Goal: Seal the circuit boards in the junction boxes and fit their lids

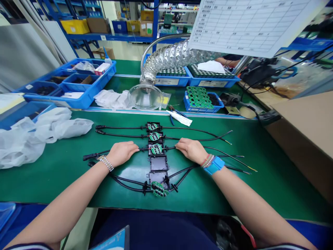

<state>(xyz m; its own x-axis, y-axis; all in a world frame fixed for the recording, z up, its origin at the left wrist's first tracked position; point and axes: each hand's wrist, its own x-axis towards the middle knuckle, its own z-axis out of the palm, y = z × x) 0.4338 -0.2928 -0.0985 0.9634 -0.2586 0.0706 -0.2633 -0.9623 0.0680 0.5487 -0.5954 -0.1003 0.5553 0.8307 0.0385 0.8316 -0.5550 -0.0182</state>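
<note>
My left hand [122, 152] pinches the black cable on the left of a round green circuit board [156, 149]. That board sits in the third black plastic case of a column. On its right side, my right hand [191, 150] grips the cable there. Two farther cases hold a circuit board [153, 127] and another circuit board [155, 136], with cables out both sides. Nearer me, a bare black case [158, 163] shows its inside. Closest lies a black case [156, 177], with a wired circuit board [158, 189] partly over its near edge.
A fume extraction hood [145, 97] hangs behind the cases. Beyond are pliers [179, 113], a white tube [180, 118] and a blue bin with green boards [200, 98]. Plastic bags [47, 132] lie left; a cardboard box [307, 139] stands right. A paper form [255, 26] hangs above.
</note>
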